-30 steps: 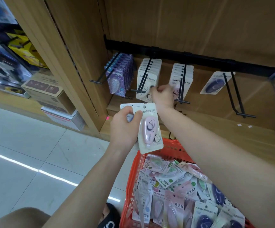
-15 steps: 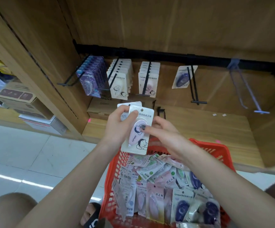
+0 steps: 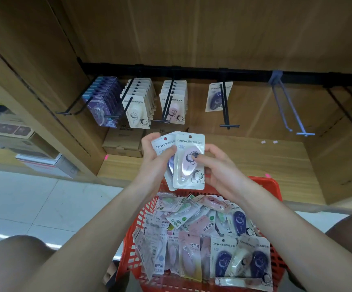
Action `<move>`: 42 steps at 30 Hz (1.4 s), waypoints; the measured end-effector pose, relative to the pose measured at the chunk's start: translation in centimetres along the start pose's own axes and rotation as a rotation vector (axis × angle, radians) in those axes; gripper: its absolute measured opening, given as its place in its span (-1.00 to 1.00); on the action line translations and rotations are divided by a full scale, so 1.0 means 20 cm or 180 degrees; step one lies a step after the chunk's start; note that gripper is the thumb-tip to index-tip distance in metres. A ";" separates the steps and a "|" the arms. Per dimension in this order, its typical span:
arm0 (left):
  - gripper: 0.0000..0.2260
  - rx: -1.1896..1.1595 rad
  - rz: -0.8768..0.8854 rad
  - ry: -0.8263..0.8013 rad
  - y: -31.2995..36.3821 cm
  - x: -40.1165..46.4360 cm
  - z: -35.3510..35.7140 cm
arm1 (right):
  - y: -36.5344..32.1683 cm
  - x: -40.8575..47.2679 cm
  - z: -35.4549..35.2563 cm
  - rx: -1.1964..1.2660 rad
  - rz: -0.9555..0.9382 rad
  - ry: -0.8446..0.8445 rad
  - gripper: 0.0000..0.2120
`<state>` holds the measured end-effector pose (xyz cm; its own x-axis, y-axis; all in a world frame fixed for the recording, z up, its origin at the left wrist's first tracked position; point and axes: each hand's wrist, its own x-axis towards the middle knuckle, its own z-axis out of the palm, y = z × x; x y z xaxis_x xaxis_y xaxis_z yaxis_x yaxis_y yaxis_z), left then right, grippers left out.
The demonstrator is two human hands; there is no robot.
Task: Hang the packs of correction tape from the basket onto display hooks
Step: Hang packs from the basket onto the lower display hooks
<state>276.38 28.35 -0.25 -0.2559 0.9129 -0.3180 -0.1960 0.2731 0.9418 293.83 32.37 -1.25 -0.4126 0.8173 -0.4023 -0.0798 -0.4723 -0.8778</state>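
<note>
Glossy flat pink pack (image 3: 188,163) between both hands, left hand (image 3: 157,159), right hand (image 3: 219,169).

Back from the pink-pack hook (image 3: 166,106), the right hand (image 3: 219,171) now pinches the front pink pack (image 3: 189,163) fanned in the left hand (image 3: 156,163).

Single head-worn wide-angle view looked forward and down from close above red basket (image 3: 275,187); hands (image 3: 156,163) sat centre frame, near; hook rail (image 3: 192,71) ran across far wall; floor showed at left
</note>
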 end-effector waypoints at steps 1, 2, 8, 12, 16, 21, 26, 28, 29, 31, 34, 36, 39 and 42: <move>-0.65 0.0132 0.0009 -0.0116 0.00 -0.01 0.01 | 0.01 0.00 0.01 -0.0097 -0.0048 -0.0007 -0.78; -0.65 0.0253 -0.0002 -0.0237 0.00 -0.02 0.03 | 0.02 -0.01 0.02 -0.0203 -0.0103 -0.0015 -0.77; -0.77 0.0248 -0.0018 -0.0243 -0.02 -0.01 0.05 | 0.04 -0.03 0.07 -0.0079 -0.0021 -0.0299 -0.69; -0.77 0.0342 0.0097 -0.0304 0.02 0.01 0.03 | 0.02 -0.04 0.02 0.0246 0.0113 -0.0415 -0.66; -0.75 0.0485 0.0258 -0.0145 0.02 0.02 -0.01 | 0.04 -0.03 -0.02 0.0052 -0.0103 0.0219 -0.61; -0.78 0.0460 0.0391 0.0178 0.06 0.07 -0.09 | 0.03 -0.03 -0.12 -0.0186 -0.0574 0.0958 -0.60; -0.79 0.0677 0.0706 0.0252 0.09 0.09 -0.09 | -0.01 -0.02 -0.18 -0.0433 -0.0953 0.1005 -0.60; -0.80 0.0657 0.0719 0.0274 0.09 0.09 -0.09 | 0.00 -0.02 -0.18 -0.0449 -0.0990 0.0991 -0.60; -0.80 0.0638 0.0711 0.0305 0.09 0.10 -0.09 | 0.00 -0.02 -0.19 -0.0463 -0.1008 0.0992 -0.60; -0.80 0.0617 0.0664 0.0354 0.08 0.11 -0.09 | 0.01 -0.04 -0.19 -0.0450 -0.1034 0.1007 -0.61; -0.84 0.0653 0.0613 0.0424 0.08 0.13 -0.09 | 0.03 -0.06 -0.18 -0.0356 -0.1077 0.1022 -0.61; -0.86 0.0651 0.0578 0.0457 0.08 0.14 -0.09 | 0.02 -0.06 -0.17 -0.0361 -0.1106 0.1036 -0.61; -0.88 0.0644 0.0609 0.0392 0.09 0.14 -0.09 | 0.03 -0.07 -0.16 -0.0365 -0.1144 0.1089 -0.61; -0.86 0.0644 0.0624 0.0392 0.08 0.13 -0.08 | 0.03 -0.09 -0.16 -0.0317 -0.1189 0.1146 -0.64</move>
<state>273.84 30.77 0.26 -0.3856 0.9138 -0.1274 0.0578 0.1617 0.9852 297.38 31.69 -1.78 -0.0335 0.9938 -0.1058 -0.0678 -0.1079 -0.9918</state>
